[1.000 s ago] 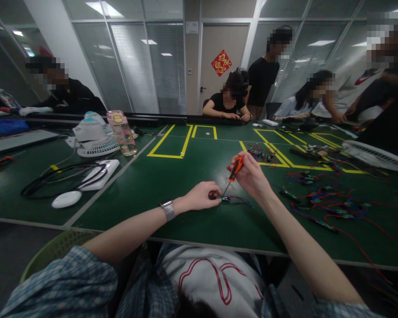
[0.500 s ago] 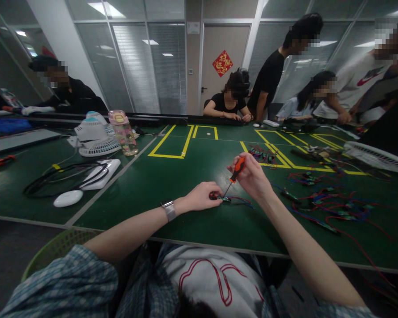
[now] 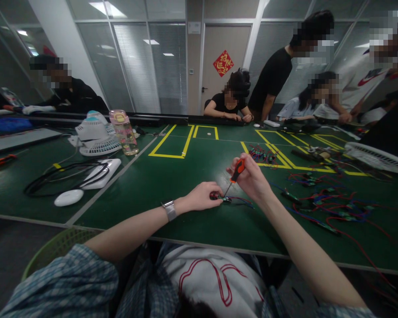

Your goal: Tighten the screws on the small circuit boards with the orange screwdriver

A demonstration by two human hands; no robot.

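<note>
At a green table (image 3: 172, 176), the left hand (image 3: 201, 196) pinches a small wired part (image 3: 224, 199) flat on the surface. The right hand (image 3: 252, 179), closed around an orange screwdriver (image 3: 236, 171), slants it down and leftward, tip on the part. Loose wires (image 3: 328, 205) sprawl to the right, well apart; co-workers sit opposite.

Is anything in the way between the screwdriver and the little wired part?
Nothing visible. The right hand holds the screwdriver, and its tip seems to reach the little wired part, which the left hand pins on the green table.
</note>
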